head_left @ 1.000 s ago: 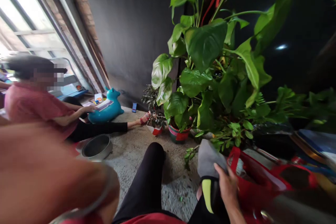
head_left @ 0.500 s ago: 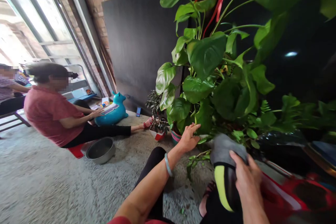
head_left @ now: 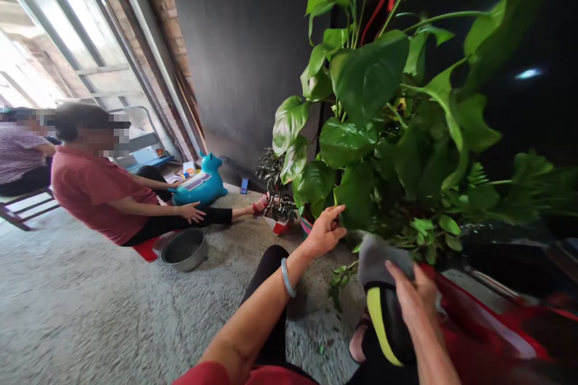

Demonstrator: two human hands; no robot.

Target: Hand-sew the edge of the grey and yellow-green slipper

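My left hand, with a pale bangle on the wrist, reaches to the lower leaves of a large leafy potted plant. Its index finger stretches toward a leaf and the other fingers bend loosely; I see nothing held in it. On the right, my right hand grips a soft fabric piece, grey at the top with black edging and a lime-yellow strip, shaped somewhat like a shoe upper. The piece hangs above my lap, just below the plant's low stems. Its far side is hidden.
At left a person in a red shirt sits on a red stool, beside a grey basin and a blue animal-shaped toy. A small potted plant and a phone are near the dark board.
My view has shifted slightly. My right hand and the fabric piece have moved a little left and down. The seated person's near hand has come off the blue toy.
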